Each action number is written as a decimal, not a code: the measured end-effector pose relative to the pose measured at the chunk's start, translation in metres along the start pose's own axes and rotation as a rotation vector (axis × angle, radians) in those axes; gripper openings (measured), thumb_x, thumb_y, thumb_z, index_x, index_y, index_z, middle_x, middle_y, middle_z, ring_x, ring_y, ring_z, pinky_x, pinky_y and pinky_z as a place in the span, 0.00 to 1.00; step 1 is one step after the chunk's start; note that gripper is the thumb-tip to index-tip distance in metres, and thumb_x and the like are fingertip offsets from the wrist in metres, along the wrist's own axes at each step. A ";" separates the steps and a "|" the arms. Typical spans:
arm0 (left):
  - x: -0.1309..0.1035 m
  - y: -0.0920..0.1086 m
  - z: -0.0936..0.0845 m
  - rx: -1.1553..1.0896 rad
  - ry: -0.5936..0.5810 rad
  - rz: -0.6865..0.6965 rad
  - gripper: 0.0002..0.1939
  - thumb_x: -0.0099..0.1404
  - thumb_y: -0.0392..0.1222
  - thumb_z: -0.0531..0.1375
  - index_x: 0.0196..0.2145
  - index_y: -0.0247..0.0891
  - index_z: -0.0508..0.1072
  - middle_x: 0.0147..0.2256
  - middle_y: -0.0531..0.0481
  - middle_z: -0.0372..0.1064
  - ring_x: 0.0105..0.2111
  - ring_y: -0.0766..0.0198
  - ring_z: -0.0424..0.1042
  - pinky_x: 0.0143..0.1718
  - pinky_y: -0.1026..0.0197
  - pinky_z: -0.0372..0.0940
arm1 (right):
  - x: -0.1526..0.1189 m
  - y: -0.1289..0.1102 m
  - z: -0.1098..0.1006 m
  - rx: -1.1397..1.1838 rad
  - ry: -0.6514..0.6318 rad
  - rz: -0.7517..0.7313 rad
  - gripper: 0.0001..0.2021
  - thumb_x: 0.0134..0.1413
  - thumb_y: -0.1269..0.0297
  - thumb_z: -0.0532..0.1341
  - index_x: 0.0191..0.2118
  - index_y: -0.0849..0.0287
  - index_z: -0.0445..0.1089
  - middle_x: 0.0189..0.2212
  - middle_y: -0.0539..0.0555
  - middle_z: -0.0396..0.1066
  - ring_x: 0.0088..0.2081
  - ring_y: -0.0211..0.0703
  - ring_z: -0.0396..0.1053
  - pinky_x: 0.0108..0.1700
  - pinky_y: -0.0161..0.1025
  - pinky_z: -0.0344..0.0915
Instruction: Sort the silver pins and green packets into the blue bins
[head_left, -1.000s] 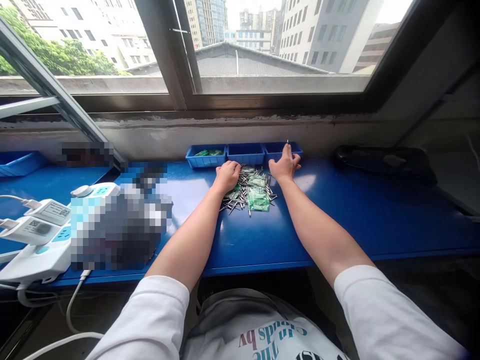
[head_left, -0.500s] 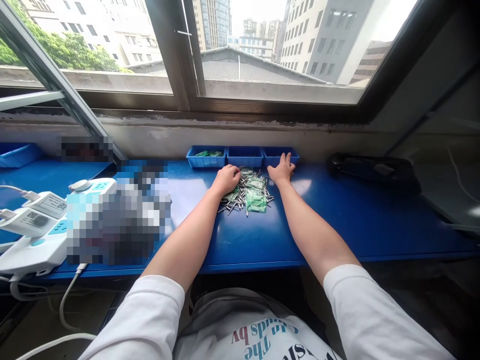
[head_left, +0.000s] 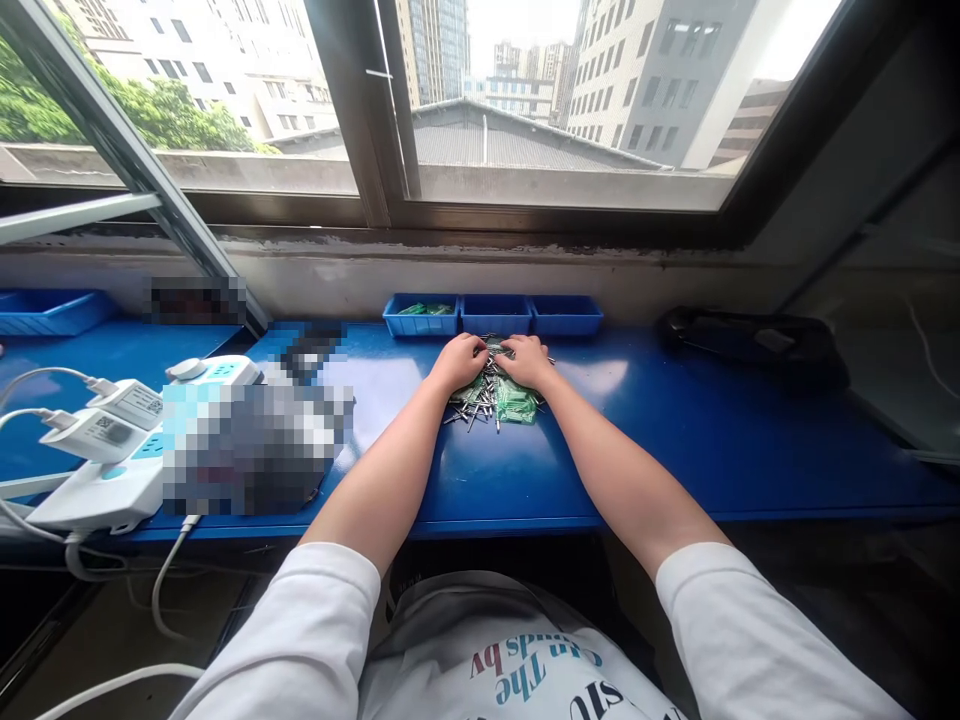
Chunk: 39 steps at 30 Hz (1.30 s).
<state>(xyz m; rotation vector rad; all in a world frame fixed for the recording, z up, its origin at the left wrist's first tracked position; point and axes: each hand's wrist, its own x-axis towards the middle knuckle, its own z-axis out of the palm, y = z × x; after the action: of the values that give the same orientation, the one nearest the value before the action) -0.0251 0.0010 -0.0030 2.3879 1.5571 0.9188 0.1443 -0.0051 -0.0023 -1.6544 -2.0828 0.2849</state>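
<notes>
Metal sticks (head_left: 487, 392) point every way, between left hand (head_left: 457, 362) and right hand (head_left: 528, 360) (can't tell if either grips).

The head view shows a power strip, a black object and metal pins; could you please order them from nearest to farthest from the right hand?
1. Metal pins, at the right hand
2. Black object, off to the right
3. Power strip, far over on the left

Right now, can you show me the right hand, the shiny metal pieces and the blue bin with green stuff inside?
Right hand (head_left: 527, 362): head view, back of the hand.
Metal pieces (head_left: 484, 401): head view, middle of the loose pile.
Blue bin (head_left: 424, 326): head view, front wall.
</notes>
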 end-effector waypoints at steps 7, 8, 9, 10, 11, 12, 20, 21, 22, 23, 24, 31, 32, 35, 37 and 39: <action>-0.001 0.003 -0.003 0.004 -0.025 0.001 0.11 0.62 0.43 0.55 0.37 0.38 0.76 0.38 0.45 0.72 0.40 0.58 0.71 0.44 0.58 0.66 | 0.002 0.007 0.001 0.041 0.037 -0.010 0.16 0.54 0.53 0.59 0.44 0.49 0.77 0.55 0.55 0.67 0.58 0.56 0.59 0.57 0.53 0.56; -0.002 0.003 -0.004 0.005 -0.028 0.000 0.11 0.62 0.43 0.55 0.36 0.37 0.76 0.38 0.45 0.72 0.40 0.58 0.71 0.44 0.58 0.66 | 0.002 0.008 0.002 0.048 0.045 -0.012 0.15 0.53 0.53 0.59 0.44 0.49 0.77 0.55 0.55 0.68 0.57 0.56 0.60 0.57 0.53 0.57; -0.002 0.004 -0.004 0.007 -0.030 0.000 0.11 0.62 0.43 0.55 0.36 0.37 0.76 0.38 0.45 0.72 0.40 0.58 0.71 0.44 0.58 0.65 | 0.003 0.009 0.002 0.056 0.055 -0.017 0.14 0.53 0.53 0.60 0.43 0.49 0.77 0.54 0.55 0.69 0.57 0.55 0.61 0.56 0.52 0.57; -0.003 0.004 -0.005 0.009 -0.032 0.002 0.11 0.62 0.43 0.55 0.36 0.37 0.76 0.38 0.45 0.72 0.40 0.57 0.71 0.44 0.58 0.65 | 0.003 0.010 0.003 0.067 0.065 -0.026 0.14 0.52 0.54 0.60 0.42 0.49 0.78 0.53 0.55 0.70 0.56 0.55 0.62 0.56 0.51 0.58; -0.003 0.005 -0.005 0.010 -0.034 0.006 0.11 0.62 0.43 0.55 0.36 0.37 0.76 0.38 0.45 0.72 0.40 0.57 0.71 0.44 0.58 0.65 | 0.003 0.011 0.004 0.078 0.074 -0.038 0.13 0.52 0.54 0.61 0.41 0.49 0.78 0.51 0.55 0.71 0.55 0.54 0.63 0.56 0.50 0.59; -0.004 0.005 -0.005 0.010 -0.036 0.010 0.11 0.62 0.43 0.55 0.36 0.38 0.75 0.38 0.45 0.72 0.40 0.57 0.71 0.44 0.58 0.65 | 0.004 0.012 0.004 0.091 0.082 -0.051 0.12 0.52 0.55 0.61 0.40 0.50 0.78 0.50 0.54 0.72 0.54 0.53 0.64 0.56 0.49 0.59; -0.007 0.007 -0.007 0.013 -0.043 0.014 0.11 0.63 0.43 0.55 0.36 0.38 0.75 0.38 0.45 0.72 0.41 0.57 0.71 0.44 0.58 0.65 | 0.002 0.012 0.000 0.101 0.099 -0.104 0.08 0.53 0.59 0.62 0.36 0.51 0.78 0.44 0.52 0.75 0.49 0.48 0.67 0.53 0.45 0.60; -0.007 0.007 -0.007 0.014 -0.046 0.012 0.11 0.63 0.43 0.55 0.36 0.38 0.75 0.38 0.46 0.72 0.41 0.57 0.71 0.45 0.58 0.65 | 0.001 0.010 -0.001 0.079 0.097 -0.107 0.08 0.53 0.59 0.62 0.36 0.51 0.78 0.44 0.52 0.75 0.49 0.48 0.66 0.53 0.45 0.60; -0.008 0.008 -0.008 0.013 -0.047 0.010 0.11 0.63 0.43 0.55 0.36 0.38 0.75 0.38 0.46 0.72 0.41 0.57 0.71 0.45 0.58 0.65 | -0.001 0.008 -0.003 0.051 0.095 -0.114 0.08 0.54 0.59 0.61 0.37 0.52 0.78 0.44 0.52 0.75 0.49 0.49 0.66 0.52 0.45 0.60; -0.008 0.008 -0.008 0.012 -0.047 0.009 0.11 0.63 0.43 0.55 0.36 0.38 0.75 0.38 0.46 0.72 0.41 0.57 0.71 0.45 0.58 0.65 | -0.002 0.006 -0.005 0.018 0.094 -0.125 0.09 0.54 0.60 0.61 0.38 0.52 0.78 0.45 0.53 0.74 0.49 0.50 0.66 0.52 0.46 0.60; -0.008 0.008 -0.008 0.010 -0.047 0.010 0.11 0.63 0.43 0.55 0.36 0.39 0.75 0.38 0.46 0.72 0.41 0.57 0.71 0.44 0.58 0.65 | -0.003 0.004 -0.006 -0.013 0.090 -0.141 0.10 0.55 0.60 0.60 0.39 0.52 0.78 0.45 0.54 0.74 0.49 0.50 0.65 0.52 0.47 0.60; -0.003 0.002 -0.003 0.018 -0.037 -0.012 0.07 0.61 0.42 0.58 0.33 0.39 0.74 0.38 0.46 0.72 0.40 0.56 0.71 0.43 0.57 0.65 | -0.006 -0.001 -0.008 -0.069 0.047 -0.208 0.12 0.59 0.60 0.57 0.41 0.50 0.78 0.46 0.53 0.73 0.50 0.51 0.63 0.52 0.47 0.59; -0.002 0.002 -0.003 0.023 -0.037 -0.016 0.06 0.61 0.42 0.58 0.33 0.40 0.74 0.38 0.46 0.73 0.40 0.56 0.72 0.43 0.57 0.65 | -0.006 -0.001 -0.007 -0.069 0.048 -0.216 0.12 0.59 0.60 0.57 0.40 0.50 0.78 0.46 0.53 0.73 0.50 0.51 0.63 0.52 0.47 0.59; -0.002 0.003 -0.003 0.043 -0.019 -0.025 0.05 0.61 0.41 0.58 0.33 0.40 0.74 0.39 0.47 0.74 0.42 0.56 0.72 0.46 0.56 0.63 | -0.006 -0.001 -0.007 -0.058 0.064 -0.233 0.12 0.59 0.61 0.56 0.40 0.50 0.78 0.47 0.53 0.73 0.50 0.50 0.63 0.51 0.47 0.59; -0.004 0.005 -0.004 0.047 0.003 -0.015 0.06 0.62 0.41 0.58 0.35 0.41 0.75 0.40 0.48 0.74 0.44 0.56 0.72 0.49 0.55 0.61 | -0.006 -0.001 -0.007 -0.027 0.083 -0.222 0.12 0.59 0.61 0.56 0.40 0.51 0.78 0.46 0.53 0.73 0.50 0.49 0.63 0.51 0.46 0.58; -0.005 0.007 -0.005 0.036 0.017 0.006 0.08 0.62 0.42 0.58 0.38 0.42 0.75 0.40 0.49 0.75 0.44 0.57 0.72 0.51 0.53 0.59 | -0.006 -0.002 -0.006 0.012 0.108 -0.198 0.12 0.60 0.61 0.55 0.40 0.52 0.77 0.46 0.53 0.74 0.50 0.48 0.64 0.51 0.45 0.58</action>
<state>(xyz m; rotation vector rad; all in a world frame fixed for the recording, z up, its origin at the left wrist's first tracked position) -0.0236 -0.0080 0.0019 2.4162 1.5871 0.9219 0.1466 -0.0122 0.0026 -1.4110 -2.1378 0.1400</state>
